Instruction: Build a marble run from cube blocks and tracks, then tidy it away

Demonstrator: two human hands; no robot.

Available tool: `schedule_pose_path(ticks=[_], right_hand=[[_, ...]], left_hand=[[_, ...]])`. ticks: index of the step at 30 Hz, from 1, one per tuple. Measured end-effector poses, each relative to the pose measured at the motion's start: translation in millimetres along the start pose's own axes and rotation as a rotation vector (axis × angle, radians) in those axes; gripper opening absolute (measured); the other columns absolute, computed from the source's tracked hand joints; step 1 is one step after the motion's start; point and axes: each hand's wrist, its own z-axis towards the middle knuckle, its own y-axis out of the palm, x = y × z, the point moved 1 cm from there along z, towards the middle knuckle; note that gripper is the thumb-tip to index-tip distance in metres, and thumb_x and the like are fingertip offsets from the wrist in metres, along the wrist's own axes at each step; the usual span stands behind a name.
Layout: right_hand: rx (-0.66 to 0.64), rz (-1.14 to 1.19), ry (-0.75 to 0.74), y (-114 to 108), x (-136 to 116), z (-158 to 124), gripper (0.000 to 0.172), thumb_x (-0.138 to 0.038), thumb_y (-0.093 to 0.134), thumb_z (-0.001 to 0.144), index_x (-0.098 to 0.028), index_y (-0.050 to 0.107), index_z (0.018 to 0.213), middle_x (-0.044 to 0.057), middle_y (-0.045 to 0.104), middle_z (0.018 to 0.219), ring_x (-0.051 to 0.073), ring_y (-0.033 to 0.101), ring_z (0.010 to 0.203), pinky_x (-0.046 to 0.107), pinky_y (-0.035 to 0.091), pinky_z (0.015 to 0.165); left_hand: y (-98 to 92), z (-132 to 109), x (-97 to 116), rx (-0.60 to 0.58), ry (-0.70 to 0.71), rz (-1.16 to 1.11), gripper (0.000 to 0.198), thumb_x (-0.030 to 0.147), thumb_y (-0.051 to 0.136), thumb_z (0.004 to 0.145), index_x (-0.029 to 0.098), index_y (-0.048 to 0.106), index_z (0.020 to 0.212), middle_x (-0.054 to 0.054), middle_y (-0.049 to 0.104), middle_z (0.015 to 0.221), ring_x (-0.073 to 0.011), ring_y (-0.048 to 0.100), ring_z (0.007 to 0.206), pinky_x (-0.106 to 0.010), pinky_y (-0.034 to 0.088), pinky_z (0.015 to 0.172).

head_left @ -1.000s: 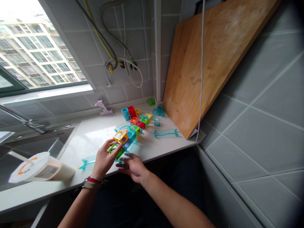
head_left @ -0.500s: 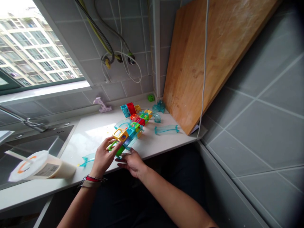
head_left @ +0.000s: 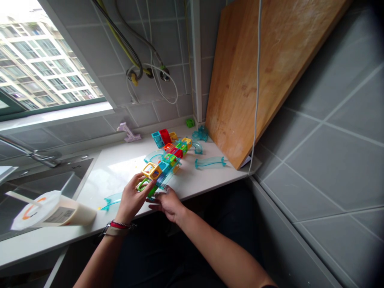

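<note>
A multicoloured toy built from plastic blocks and clear teal track pieces (head_left: 168, 158) lies on the white counter (head_left: 120, 168). My left hand (head_left: 132, 198) curls its fingers around the green piece (head_left: 146, 187) at the near end of the toy, just below a yellow cube frame (head_left: 151, 171). My right hand (head_left: 168, 204) pinches the near end of a clear teal track piece (head_left: 165, 181) at the counter's front edge. Both hands touch the same end of the build.
A drink cup with lid and straw (head_left: 49, 212) stands left of my hands beside the sink (head_left: 36, 188) and tap (head_left: 36, 154). Loose teal tracks (head_left: 210, 162) lie to the right. A wooden board (head_left: 264, 68) leans on the tiled wall, a white cable (head_left: 256, 80) hanging before it.
Both hands have stayed at the near end of the toy with small finger shifts. The view has tilted slightly upward.
</note>
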Motion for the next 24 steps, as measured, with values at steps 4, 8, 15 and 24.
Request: schedule_pose_path(ticks=[4,8,15,24], right_hand=[[-0.003,-0.009,-0.014,-2.6,0.1,-2.5,0.042,-0.013,0.07,0.084,-0.023,0.051,0.12,0.002,0.073,0.097,0.018,0.077,0.081,0.028,0.059,0.065],[-0.002,-0.01,-0.02,-4.4,0.2,-5.4,0.046,-0.014,0.072,0.082,-0.023,0.05,0.122,0.002,0.073,0.096,0.019,0.077,0.084,0.028,0.058,0.066],[0.048,0.066,-0.037,-9.8,0.9,-4.1,0.046,-0.013,0.071,0.082,-0.023,0.05,0.121,0.004,0.073,0.1,0.02,0.077,0.089,0.031,0.06,0.072],[0.196,-0.079,-0.237,-24.7,-15.9,11.4,0.047,-0.012,0.068,0.082,-0.027,0.042,0.119,-0.003,0.065,0.093,0.019,0.077,0.08,0.032,0.063,0.067]], left_hand=[[0.6,-0.3,-0.1,0.008,0.008,0.01,0.059,0.057,0.079,0.079,0.021,0.065,0.123,-0.015,0.073,0.123,-0.0291,0.075,0.102,-0.039,0.063,0.083],[0.4,-0.2,1.6,0.006,0.019,0.011,0.058,0.057,0.078,0.08,0.021,0.064,0.124,-0.015,0.072,0.124,-0.0286,0.074,0.103,-0.039,0.062,0.085],[-1.3,3.6,5.0,0.025,0.033,0.038,0.058,0.057,0.078,0.08,0.021,0.065,0.123,-0.014,0.072,0.121,-0.0292,0.074,0.102,-0.041,0.062,0.087],[0.7,3.7,6.0,0.046,0.039,0.035,0.056,0.057,0.079,0.079,0.022,0.067,0.121,-0.013,0.072,0.12,-0.0318,0.071,0.111,-0.044,0.061,0.09]])
